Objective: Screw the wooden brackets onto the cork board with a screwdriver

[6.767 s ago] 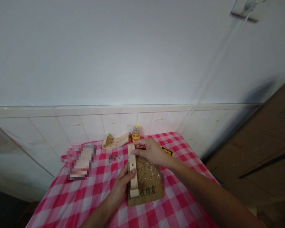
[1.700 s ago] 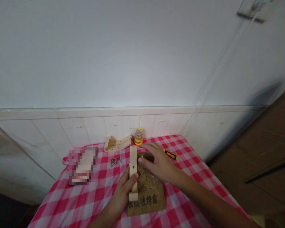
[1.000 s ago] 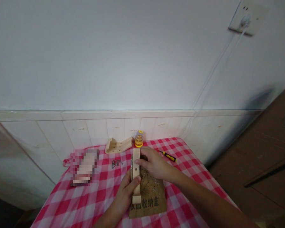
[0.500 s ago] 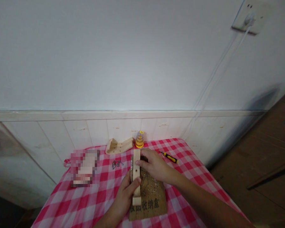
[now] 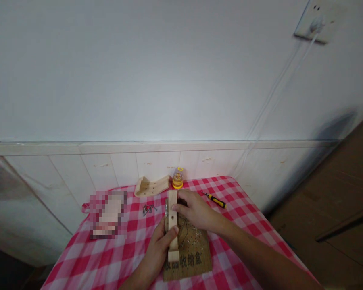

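Note:
A pale wooden piece [image 5: 172,225] with a hole in its face and a block at its near end stands over a cardboard sheet [image 5: 196,245] printed with dark characters. Around its lower left side my left hand [image 5: 163,237] is closed, thumb on the wood. My right hand [image 5: 190,205] grips the upper part from the right, thumb against the face; its fingertips are hidden behind the wood. Small dark and shiny bits are scattered over the cardboard.
Several screws [image 5: 149,209] lie left of the cardboard. Behind are a curved wooden part [image 5: 153,187] with holes and a yellow-based bit container [image 5: 178,179]. A yellow-black screwdriver [image 5: 216,200] lies right, a blurred-out flat object [image 5: 110,213] left, on the checked tablecloth [image 5: 87,257].
The wooden piece and both hands sit very slightly further left. Both grips look the same as before.

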A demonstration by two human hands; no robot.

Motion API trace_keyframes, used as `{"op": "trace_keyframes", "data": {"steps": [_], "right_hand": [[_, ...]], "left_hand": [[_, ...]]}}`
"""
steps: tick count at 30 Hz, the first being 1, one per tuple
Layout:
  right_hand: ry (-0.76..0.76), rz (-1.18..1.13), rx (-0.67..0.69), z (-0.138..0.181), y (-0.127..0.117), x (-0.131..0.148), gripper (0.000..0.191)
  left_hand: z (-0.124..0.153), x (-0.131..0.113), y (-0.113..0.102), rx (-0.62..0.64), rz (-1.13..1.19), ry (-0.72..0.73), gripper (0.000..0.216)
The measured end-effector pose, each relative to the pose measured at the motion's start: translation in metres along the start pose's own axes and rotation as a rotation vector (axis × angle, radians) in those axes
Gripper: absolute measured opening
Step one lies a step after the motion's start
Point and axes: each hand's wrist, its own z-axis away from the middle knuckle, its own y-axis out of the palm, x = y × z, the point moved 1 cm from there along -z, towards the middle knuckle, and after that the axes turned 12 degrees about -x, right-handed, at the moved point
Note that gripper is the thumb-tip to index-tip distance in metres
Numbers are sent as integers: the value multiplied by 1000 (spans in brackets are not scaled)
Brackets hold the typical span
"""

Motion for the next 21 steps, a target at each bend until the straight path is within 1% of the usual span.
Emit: {"op": "trace_keyframes", "data": {"steps": [4, 7, 10, 11, 13, 14, 17, 19, 21], "right_hand": [[-9, 12, -14, 1, 1, -1, 3], [-7, 51, -14, 0, 4, -3, 4], [-32, 32, 5, -1, 2, -6, 3], [-42, 6, -14, -2, -1, -7, 8], [-42, -58, -104, -4, -12, -11, 23], [-24, -88, -170, -5, -18, -15, 27], [90, -139, -333, -4, -33, -31, 29], [191, -171, -381, 3, -33, -45, 35], [302, -233, -388, 17, -23, -58, 46]], "left_hand": [[0, -1, 1, -19, 12, -17, 64], [0, 0, 1, -11, 21, -20, 59], [-2, 4, -1, 17, 55, -23, 56], [-4, 5, -2, 21, 72, -33, 57], [-7, 7, -4, 16, 98, -68, 58], [-8, 7, -5, 6, 107, -84, 59], [-11, 5, -7, -31, 110, -111, 58], [-11, 2, -7, -52, 116, -113, 58], [-12, 2, -6, -67, 126, -115, 58]]}}
